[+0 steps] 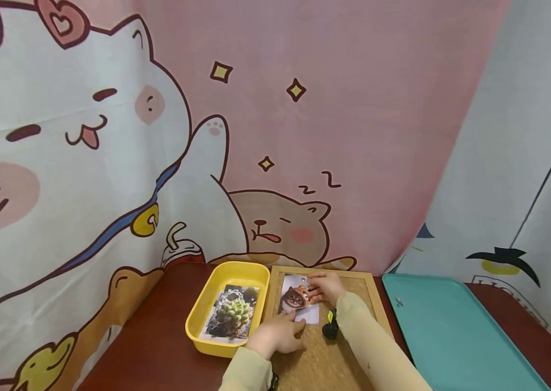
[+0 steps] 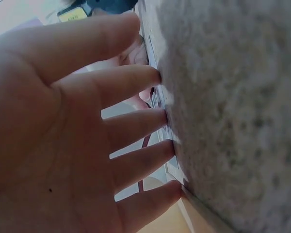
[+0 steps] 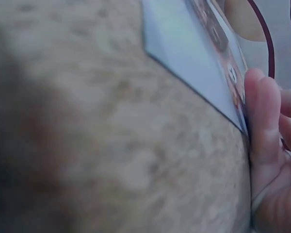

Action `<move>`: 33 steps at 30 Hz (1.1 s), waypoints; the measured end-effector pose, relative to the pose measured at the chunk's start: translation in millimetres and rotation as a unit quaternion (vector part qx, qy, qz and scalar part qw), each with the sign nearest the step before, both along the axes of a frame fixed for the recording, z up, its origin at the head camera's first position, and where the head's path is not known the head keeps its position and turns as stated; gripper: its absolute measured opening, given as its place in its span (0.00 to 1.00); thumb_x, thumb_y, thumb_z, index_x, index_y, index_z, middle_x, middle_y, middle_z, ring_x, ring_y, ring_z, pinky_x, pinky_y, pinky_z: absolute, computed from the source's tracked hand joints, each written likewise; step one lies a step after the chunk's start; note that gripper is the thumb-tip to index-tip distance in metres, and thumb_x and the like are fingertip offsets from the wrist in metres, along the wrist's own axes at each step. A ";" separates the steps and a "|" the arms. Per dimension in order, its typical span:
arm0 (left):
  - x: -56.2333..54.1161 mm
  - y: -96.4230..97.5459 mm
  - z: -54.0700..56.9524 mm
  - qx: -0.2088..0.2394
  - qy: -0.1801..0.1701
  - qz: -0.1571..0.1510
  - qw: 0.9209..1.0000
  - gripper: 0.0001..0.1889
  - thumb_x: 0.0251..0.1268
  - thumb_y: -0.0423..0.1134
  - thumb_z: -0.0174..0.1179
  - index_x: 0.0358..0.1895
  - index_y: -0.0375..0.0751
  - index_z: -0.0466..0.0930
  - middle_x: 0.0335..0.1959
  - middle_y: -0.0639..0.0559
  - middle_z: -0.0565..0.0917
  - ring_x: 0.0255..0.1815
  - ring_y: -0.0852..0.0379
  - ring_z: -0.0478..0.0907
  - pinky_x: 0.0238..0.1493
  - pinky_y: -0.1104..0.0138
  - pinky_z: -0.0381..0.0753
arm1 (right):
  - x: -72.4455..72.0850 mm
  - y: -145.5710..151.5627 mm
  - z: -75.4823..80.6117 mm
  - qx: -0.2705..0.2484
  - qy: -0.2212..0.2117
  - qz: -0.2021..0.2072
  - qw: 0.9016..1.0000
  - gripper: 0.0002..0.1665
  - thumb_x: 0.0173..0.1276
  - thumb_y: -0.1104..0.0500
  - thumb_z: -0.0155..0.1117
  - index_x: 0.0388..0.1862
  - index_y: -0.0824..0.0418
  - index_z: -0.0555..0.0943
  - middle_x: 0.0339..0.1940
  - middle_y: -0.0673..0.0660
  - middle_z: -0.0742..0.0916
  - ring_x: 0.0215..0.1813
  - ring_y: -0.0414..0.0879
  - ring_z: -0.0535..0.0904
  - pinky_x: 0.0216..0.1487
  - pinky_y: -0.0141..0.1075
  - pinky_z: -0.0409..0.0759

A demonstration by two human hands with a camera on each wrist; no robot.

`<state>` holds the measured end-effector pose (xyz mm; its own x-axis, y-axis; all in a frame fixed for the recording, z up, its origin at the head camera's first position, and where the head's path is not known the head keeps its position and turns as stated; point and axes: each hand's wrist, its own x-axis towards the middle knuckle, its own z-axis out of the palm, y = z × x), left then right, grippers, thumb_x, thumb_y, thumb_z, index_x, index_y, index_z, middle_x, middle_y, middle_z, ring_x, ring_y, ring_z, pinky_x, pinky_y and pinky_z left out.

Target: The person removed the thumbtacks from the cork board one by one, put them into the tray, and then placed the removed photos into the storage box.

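A photo card of a cat beside an orange animal figure lies on the upper left of a wood-framed cork board. My left hand rests at the card's lower left edge. In the left wrist view its fingers are straight and spread, their tips on the board's surface. My right hand lies at the card's upper right side. The right wrist view shows its thumb and fingertips right at the card's edge. A small shiny spot shows near the card's top.
Left of the board stands a yellow tray holding a succulent photo. To the right lies a teal tray with small clear pins near its left edge. A printed cloth hangs behind the dark red table.
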<state>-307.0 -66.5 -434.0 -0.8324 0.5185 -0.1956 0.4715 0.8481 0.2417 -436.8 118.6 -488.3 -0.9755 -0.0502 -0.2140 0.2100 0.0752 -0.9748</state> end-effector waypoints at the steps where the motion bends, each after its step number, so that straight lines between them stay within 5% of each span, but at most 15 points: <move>1: 1.0 1.0 -0.4 -0.002 0.002 -0.001 1.000 0.29 0.62 0.54 0.60 0.66 0.51 0.75 0.69 0.46 0.69 0.70 0.44 0.63 0.66 0.59 0.65 | -0.9 0.0 -0.9 0.009 0.001 -0.003 1.000 0.18 0.69 0.66 0.59 0.55 0.74 0.79 0.26 0.60 0.83 0.19 0.44 0.80 0.20 0.34 0.80; 8: 1.8 5.4 4.0 -0.010 0.009 -0.002 1.000 0.30 0.62 0.56 0.60 0.67 0.51 0.74 0.69 0.46 0.69 0.71 0.45 0.62 0.67 0.59 0.63 | -6.4 -0.6 5.3 0.085 0.042 0.020 0.995 0.18 0.64 0.67 0.62 0.53 0.72 0.81 0.12 0.53 0.75 0.10 0.39 0.72 0.13 0.30 0.75; 23: -0.7 0.8 5.7 -0.017 0.004 0.011 1.000 0.30 0.62 0.56 0.60 0.67 0.50 0.74 0.70 0.45 0.68 0.71 0.44 0.61 0.68 0.59 0.62 | -6.9 -10.7 14.2 0.109 0.040 0.057 0.992 0.20 0.66 0.69 0.57 0.57 0.73 0.79 0.11 0.52 0.73 0.10 0.38 0.68 0.12 0.29 0.72; 33: 1.8 3.2 2.2 -0.013 0.001 0.007 1.000 0.30 0.62 0.56 0.60 0.67 0.51 0.74 0.69 0.45 0.69 0.71 0.44 0.62 0.68 0.59 0.63 | -18.1 -11.5 7.2 0.095 -0.030 0.033 0.994 0.14 0.67 0.69 0.57 0.49 0.69 0.81 0.12 0.51 0.72 0.10 0.39 0.70 0.12 0.29 0.71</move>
